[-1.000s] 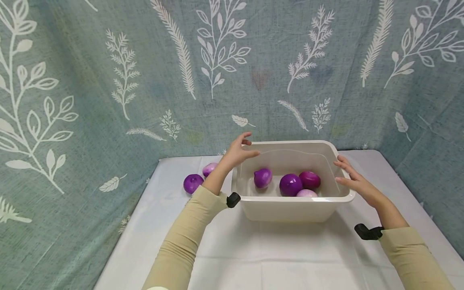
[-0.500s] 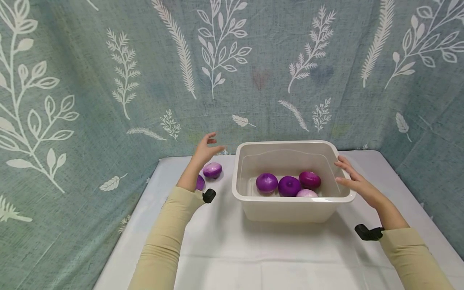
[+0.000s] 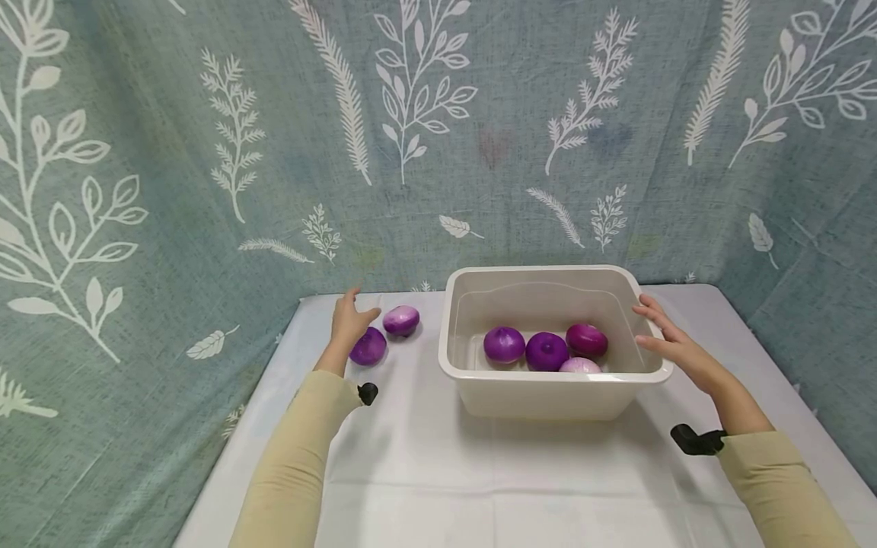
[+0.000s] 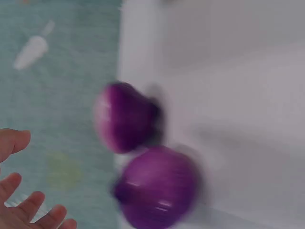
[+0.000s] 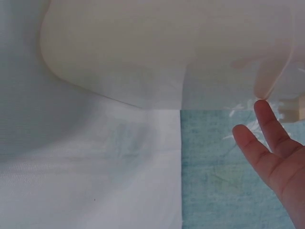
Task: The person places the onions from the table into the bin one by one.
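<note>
My left hand, fingers spread and holding nothing, is over the left part of the table, just beside a purple onion. A paler purple onion lies behind and to the right of that one. Both onions also show, blurred, in the left wrist view, apart from the fingers. A white plastic bin holds several onions, among them a round purple onion, a dark purple onion, a reddish onion and a pale onion. Extended fingers of my right hand rest at the bin's right rim.
A white cloth covers the table. Blue-green curtains with white leaf prints hang behind it and along both sides. Each wrist carries a small black camera mount.
An onion in the bin turned and settled beside the dark one. My left hand has moved left from above the bin to the two onions on the table. My right hand stays put.
</note>
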Demonstrator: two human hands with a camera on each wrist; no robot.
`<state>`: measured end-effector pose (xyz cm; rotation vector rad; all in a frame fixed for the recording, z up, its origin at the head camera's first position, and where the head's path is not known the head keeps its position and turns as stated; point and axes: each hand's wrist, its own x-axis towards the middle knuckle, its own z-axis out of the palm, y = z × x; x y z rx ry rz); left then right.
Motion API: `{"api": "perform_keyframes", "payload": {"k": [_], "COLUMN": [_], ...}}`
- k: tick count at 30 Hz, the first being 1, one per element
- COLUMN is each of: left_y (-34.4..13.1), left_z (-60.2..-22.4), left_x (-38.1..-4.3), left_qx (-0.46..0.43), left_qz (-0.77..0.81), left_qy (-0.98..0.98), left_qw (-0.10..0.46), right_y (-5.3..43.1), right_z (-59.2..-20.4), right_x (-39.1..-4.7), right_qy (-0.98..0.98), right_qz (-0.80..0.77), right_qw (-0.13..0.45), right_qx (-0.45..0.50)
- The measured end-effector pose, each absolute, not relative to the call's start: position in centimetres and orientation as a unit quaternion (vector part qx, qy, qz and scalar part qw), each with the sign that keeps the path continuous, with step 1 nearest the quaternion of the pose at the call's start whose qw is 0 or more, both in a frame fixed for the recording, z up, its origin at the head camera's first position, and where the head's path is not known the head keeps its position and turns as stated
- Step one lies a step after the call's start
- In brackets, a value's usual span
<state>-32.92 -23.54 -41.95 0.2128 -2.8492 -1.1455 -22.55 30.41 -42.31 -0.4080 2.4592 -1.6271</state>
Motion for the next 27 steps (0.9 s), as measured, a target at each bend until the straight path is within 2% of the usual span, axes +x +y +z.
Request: {"api": "perform_keyframes", "payload": {"k": [5,14,21,27], "left_y": [-24.7,-26.3,-26.2,-25.6], "left_z": [-45.3,-49.9,-50.5,-50.6], "left_x": [-32.5,-32.0,-31.6,-31.6], "left_qx": [0.093,0.084,0.081,0.071], "left_qz": [-0.343,-0.324,-0.318,-0.326], "left_qy": [-0.935,-0.942,-0.944,-0.942], "left_qw": [0.012,-0.024,-0.015,-0.041], "right_y": [30.4,30.4,30.4,30.4], "right_z": [-42.3,-42.5,-42.6,-42.5], "right_x": [-22.5,-22.6,-22.7,-22.6], "right_qy": [0.822,0.821,0.823,0.824], "right_qz": [-0.547,-0.547,-0.544,-0.544], "right_qw": [0.081,0.078,0.08,0.079], "right_qx": [-0.138,-0.144,-0.14,-0.139]}}
